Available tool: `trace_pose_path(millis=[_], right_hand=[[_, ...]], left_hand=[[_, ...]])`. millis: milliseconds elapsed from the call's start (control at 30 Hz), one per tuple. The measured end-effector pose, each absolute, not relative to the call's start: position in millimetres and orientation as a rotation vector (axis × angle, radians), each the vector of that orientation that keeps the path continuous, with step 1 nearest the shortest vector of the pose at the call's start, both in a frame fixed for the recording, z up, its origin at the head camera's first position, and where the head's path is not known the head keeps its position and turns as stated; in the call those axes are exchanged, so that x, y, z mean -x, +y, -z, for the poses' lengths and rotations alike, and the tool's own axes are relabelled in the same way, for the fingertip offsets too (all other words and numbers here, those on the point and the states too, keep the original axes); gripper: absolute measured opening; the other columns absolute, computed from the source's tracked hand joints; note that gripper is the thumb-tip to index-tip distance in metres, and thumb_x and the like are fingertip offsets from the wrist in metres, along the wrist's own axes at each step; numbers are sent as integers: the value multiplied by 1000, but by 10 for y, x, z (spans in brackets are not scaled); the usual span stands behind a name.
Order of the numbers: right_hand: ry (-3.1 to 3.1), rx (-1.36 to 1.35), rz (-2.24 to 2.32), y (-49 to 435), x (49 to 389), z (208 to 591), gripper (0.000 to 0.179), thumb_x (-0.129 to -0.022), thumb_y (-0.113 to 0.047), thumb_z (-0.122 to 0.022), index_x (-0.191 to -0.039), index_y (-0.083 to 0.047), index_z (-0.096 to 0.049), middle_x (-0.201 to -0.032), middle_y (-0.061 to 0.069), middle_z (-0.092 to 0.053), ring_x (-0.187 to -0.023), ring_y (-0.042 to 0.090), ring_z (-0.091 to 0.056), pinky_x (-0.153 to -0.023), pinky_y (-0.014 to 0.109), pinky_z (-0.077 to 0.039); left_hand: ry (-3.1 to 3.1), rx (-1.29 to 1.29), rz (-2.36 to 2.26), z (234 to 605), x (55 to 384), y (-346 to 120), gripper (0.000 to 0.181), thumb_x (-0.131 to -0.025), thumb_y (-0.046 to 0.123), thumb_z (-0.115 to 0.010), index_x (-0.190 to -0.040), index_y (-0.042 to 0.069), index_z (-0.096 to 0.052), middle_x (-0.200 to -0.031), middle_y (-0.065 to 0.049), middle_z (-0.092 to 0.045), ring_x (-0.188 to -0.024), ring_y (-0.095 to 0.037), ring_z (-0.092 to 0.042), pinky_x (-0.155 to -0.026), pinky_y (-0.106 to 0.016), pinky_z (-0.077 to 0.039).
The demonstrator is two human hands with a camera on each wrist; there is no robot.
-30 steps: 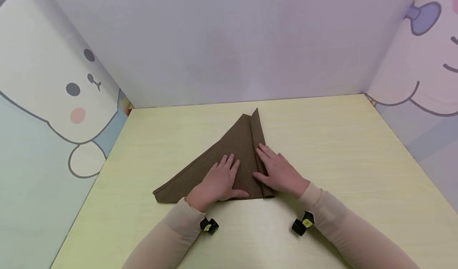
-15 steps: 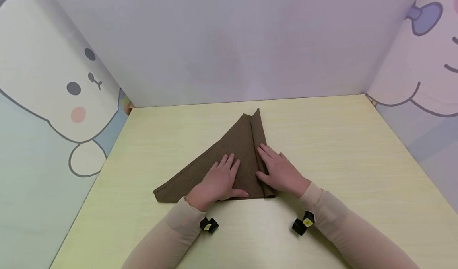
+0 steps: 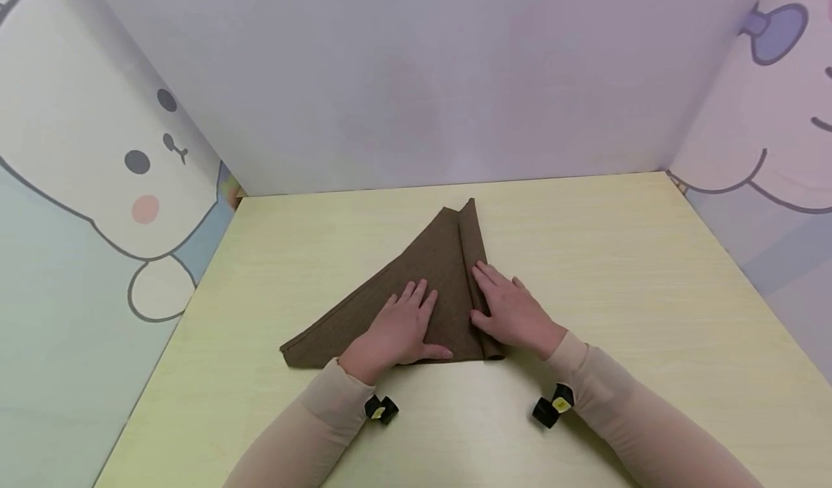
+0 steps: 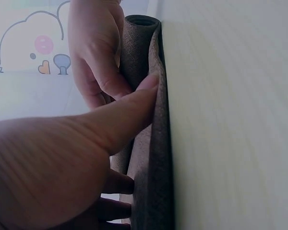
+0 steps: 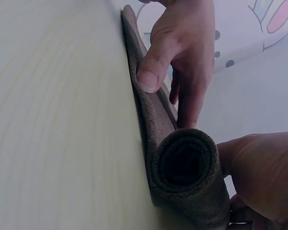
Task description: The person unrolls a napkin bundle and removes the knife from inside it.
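Note:
A brown cloth (image 3: 448,257), folded to a roughly triangular shape, lies on the table. Its right side is rolled into a narrow tube (image 3: 472,239), whose hollow coiled end (image 5: 201,206) faces the right wrist camera. My left hand (image 3: 395,329) rests on the flat part with fingers spread, its thumb along the front edge. On the roll lies my right hand (image 3: 516,315), fingers extended over it and thumb on its left side. In the left wrist view, the left thumb (image 4: 134,105) presses the cloth's edge. The cloth beneath both palms is hidden.
The pale wooden table (image 3: 617,271) extends around the cloth. A plain back wall (image 3: 403,76) rises behind it, with cartoon-printed walls at left (image 3: 71,112) and right (image 3: 767,185). Small black wrist cameras are strapped to both sleeves.
The right hand and the rolled side of the cloth have shifted slightly to the right. The left hand stays in place on the cloth.

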State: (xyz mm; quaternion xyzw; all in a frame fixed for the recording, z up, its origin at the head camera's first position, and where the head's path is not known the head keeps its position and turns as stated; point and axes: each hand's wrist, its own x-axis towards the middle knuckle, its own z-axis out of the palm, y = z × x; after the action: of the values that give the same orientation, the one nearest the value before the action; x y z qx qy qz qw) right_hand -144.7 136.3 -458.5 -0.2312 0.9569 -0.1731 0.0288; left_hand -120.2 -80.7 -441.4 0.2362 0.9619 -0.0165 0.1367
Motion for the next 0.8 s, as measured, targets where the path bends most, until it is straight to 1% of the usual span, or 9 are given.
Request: trace_pose_path(millis=[800], right_hand=[[2934,652,567,1388,1467,4546,73,-89,-27,-62,-148,2,-32,-153,18,-31,-139,33,-31,-104,62,-27]], left_hand=[[2794,-669,68,4443,1220,-802,106,-77,77,-55,-153,8,-26,-158,-16,-18,-144,-32,-18,-109,-51,-28]])
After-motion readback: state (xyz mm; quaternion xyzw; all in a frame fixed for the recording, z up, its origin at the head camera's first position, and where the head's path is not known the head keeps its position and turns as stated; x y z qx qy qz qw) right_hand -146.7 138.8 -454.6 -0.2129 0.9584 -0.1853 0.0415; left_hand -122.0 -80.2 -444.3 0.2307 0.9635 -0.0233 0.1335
